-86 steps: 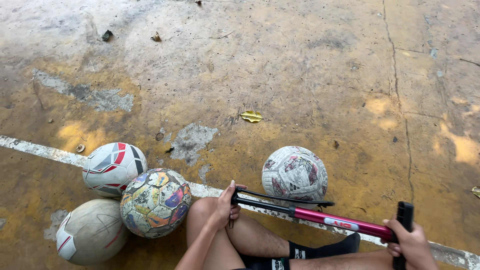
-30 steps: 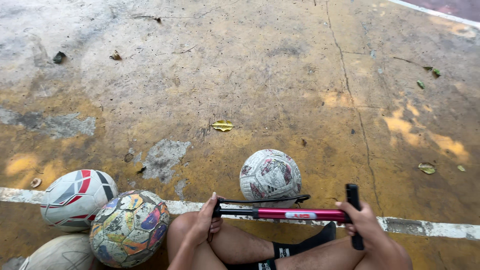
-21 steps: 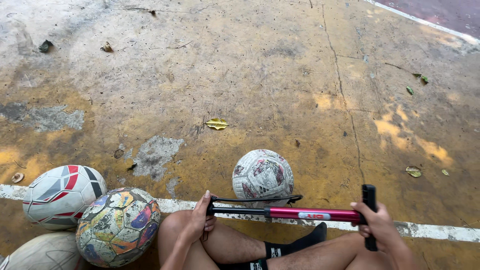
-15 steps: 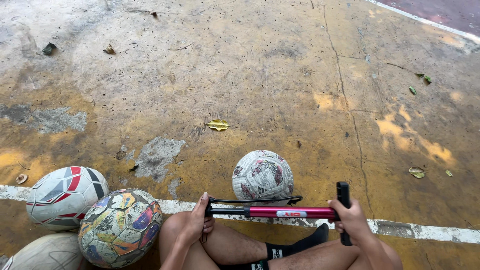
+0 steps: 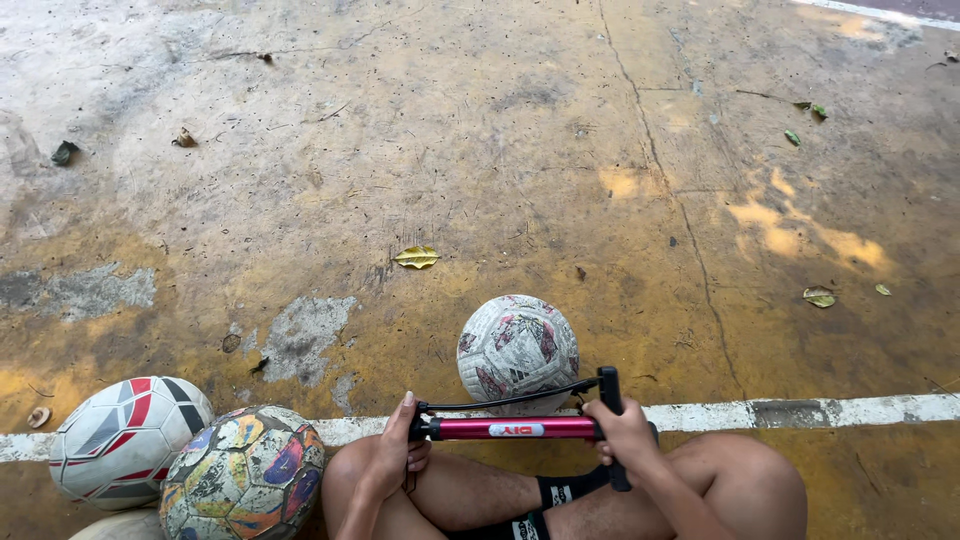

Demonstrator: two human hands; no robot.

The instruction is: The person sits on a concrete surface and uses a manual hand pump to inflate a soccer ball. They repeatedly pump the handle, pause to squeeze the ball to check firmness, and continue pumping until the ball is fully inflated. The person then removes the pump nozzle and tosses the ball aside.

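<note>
Pumping under way, by appearances: left hand (image 5: 385,462) clenched on the red pump (image 5: 515,429) base, right hand (image 5: 622,437) grasping its handle pushed in, worn ball (image 5: 517,350) just beyond on the floor.

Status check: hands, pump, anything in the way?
Left hand grips red pump base; right hand on black handle, plunger in. Worn ball beyond pump. Nothing obstructing.

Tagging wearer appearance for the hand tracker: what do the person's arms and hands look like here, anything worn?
Both forearms are bare: no sleeves reach into view. The left hand and the right hand have no gloves, and no watch, ring or wristband shows. The legs are bare too, with black socks bearing small white markings. Whether anything is worn above the forearms cannot be told from this view.
</note>
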